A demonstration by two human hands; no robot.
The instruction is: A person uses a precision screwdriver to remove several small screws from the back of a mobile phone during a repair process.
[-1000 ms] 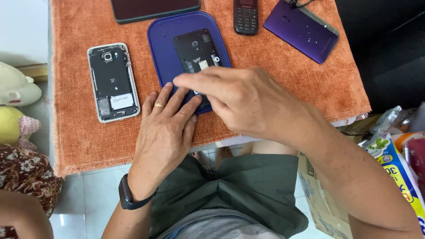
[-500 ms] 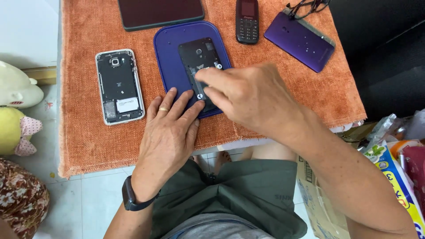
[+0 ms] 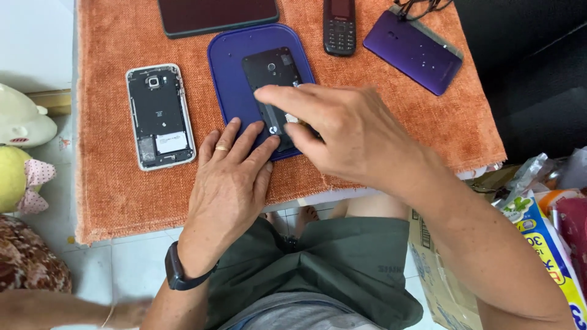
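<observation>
Pressing flat with the left hand [image 3: 229,174], fingers spread open, fingertips touching the lower edge of the blue tray [image 3: 227,73] and the black opened phone [image 3: 272,91] lying on it. Reaching over that phone with the right hand [image 3: 342,137], fingers bent and partly closed, index finger stretched along its body; impossible to tell if pinching something small. Lying just left of the tray, on the orange cloth [image 3: 110,195]: a white-framed opened phone [image 3: 160,116]. Further up: a dark tablet [image 3: 217,15], a keypad phone [image 3: 339,25], a purple back cover [image 3: 413,52].
</observation>
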